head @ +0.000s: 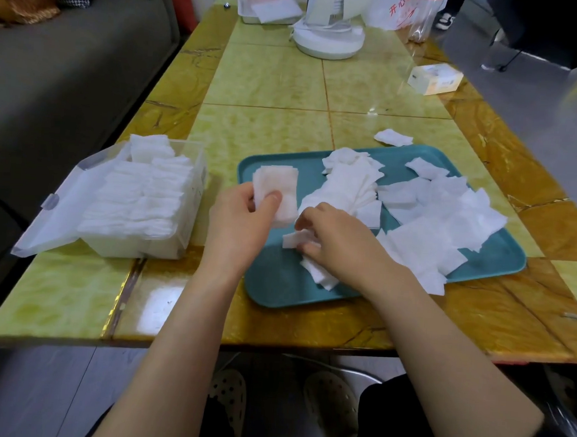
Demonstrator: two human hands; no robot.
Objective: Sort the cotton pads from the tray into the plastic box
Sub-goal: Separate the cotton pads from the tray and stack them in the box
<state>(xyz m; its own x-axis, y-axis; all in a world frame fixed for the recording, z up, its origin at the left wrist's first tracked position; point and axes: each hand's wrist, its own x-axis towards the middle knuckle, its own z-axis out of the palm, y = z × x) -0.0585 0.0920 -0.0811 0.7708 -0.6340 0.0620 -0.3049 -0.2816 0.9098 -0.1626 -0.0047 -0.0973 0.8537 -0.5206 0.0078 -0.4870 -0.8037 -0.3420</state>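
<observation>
pad stack [280,183] in left grip [240,223]

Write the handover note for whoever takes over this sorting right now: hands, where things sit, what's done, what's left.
Left hand holds a small stack of pads over the tray's left end.
Right hand is low over the tray, fingers curled round a single pad.
Loose pads cover the tray's middle and right.
Plastic box stands open left of the tray, already packed with rows of pads.
One stray pad lies on the table beyond the tray.
Left to do: box the held stack, gather the loose pads, and probably fetch the stray.
</observation>
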